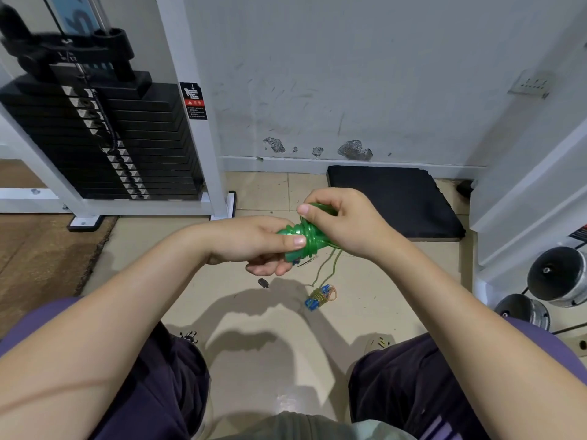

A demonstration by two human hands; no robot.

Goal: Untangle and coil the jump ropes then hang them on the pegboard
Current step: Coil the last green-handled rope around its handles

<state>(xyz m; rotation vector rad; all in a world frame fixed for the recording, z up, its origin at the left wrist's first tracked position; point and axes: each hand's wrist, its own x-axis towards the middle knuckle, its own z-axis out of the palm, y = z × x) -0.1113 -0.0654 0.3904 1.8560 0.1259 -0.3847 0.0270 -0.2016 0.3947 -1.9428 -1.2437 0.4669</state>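
Both hands meet over the tiled floor on a green jump rope [306, 238], whose cord is wound in tight turns around its green handles. My left hand [254, 246] grips the handle bundle from the left, thumb on top. From the right, my right hand [343, 222] curls its fingers round the far end of the handles and the coil. Loose green cord [327, 268] hangs below the hands toward the floor. A second jump rope [319, 296], with blue handles and a yellowish cord bundled round them, lies on the floor just below.
A weight-stack machine [104, 138] stands at the left against the wall. A black pad [394, 201] lies on the floor behind the hands. Dumbbells [556, 277] sit at the right by a white frame. A small dark object [263, 282] lies on the tiles. No pegboard is in view.
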